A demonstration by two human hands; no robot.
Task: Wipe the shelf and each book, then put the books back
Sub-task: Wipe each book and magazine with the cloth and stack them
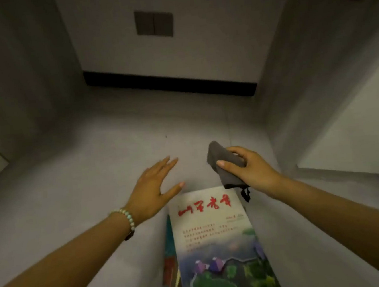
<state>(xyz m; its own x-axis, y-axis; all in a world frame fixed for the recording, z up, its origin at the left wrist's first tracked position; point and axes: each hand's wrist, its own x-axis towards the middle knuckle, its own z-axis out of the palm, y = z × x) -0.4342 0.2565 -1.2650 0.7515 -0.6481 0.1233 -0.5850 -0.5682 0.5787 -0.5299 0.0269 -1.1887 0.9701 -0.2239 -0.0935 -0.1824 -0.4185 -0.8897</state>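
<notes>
Books (pixel 216 244) stacked flat on a grey surface (pixel 71 177), just nearer than both hands, top cover (pixel 210 224) with red lettering facing up. Left hand (pixel 151 188) spread, fingers straight, holding nothing, just beyond the stack's far left corner; contact with the surface not discernible. Right hand (pixel 249 170) curled round a grey cloth (pixel 225 165), just beyond the far right corner. Probable step: wiping the top cover. Best done by pressing the free left hand on the cover to steady the stack, then drawing the cloth in long, light strokes across it.
</notes>
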